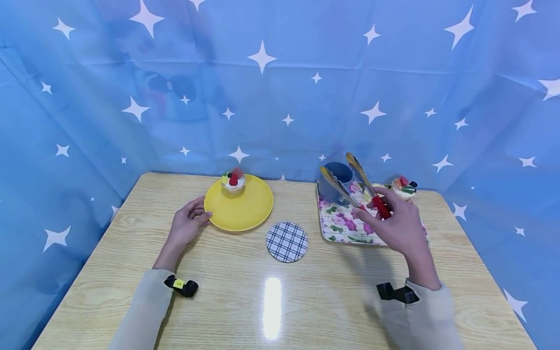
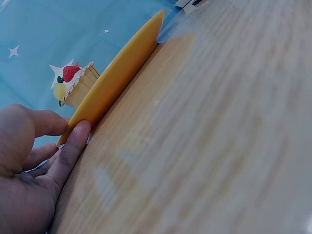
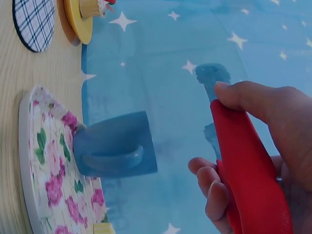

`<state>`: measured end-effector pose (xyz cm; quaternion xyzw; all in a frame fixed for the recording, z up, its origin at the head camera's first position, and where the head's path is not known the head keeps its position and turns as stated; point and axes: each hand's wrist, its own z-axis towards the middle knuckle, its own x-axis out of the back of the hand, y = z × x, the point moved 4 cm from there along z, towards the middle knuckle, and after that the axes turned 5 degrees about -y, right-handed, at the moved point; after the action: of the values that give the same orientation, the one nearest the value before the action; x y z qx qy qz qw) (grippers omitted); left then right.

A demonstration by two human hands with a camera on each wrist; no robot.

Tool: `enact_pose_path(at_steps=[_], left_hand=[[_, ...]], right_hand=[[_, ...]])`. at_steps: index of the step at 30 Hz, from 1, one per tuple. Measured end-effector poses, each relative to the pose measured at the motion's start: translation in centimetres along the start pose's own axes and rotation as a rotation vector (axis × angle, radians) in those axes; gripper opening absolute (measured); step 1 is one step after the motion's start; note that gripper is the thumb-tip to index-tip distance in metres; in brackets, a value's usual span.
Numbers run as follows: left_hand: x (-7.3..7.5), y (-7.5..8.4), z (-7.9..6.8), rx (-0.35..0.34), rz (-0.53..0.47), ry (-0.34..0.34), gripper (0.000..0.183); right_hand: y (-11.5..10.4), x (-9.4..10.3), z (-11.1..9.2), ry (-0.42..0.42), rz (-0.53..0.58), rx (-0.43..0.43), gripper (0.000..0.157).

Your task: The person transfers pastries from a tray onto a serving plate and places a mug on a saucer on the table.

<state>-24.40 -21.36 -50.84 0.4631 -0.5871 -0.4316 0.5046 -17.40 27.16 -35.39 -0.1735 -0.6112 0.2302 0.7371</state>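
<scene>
My left hand [image 1: 187, 223] pinches the left rim of a round yellow plate [image 1: 245, 211] between thumb and fingers. On the plate's far side sits a cupcake [image 1: 234, 182] topped with cream and fruit, clearly seen in the left wrist view too. Held in my right hand [image 1: 400, 226] is a pair of tongs [image 3: 248, 165] with red handles and metal arms. The tongs' arms are spread, their tips pointing away and overlapping the blue mug [image 1: 339, 182] in the head view. That mug stands upright on a floral tray [image 1: 350, 231], beneath the tongs.
A second fruit-topped cupcake [image 1: 403, 189] is at the tray's far right, partly behind my right hand. Between plate and tray lies a round plaid coaster [image 1: 287, 242]. A blue star-patterned curtain [image 1: 280, 87] hangs along the back of the wooden table [image 1: 218, 301].
</scene>
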Motion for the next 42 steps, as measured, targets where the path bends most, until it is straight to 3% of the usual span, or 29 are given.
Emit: enact_pose_path(at_steps=[42], left_hand=[[-0.2, 0.1, -0.1, -0.015, 0.002, 0.006, 0.063]], right_hand=[[7.2, 2.9, 0.1, 0.048, -0.039, -0.271, 0.088]])
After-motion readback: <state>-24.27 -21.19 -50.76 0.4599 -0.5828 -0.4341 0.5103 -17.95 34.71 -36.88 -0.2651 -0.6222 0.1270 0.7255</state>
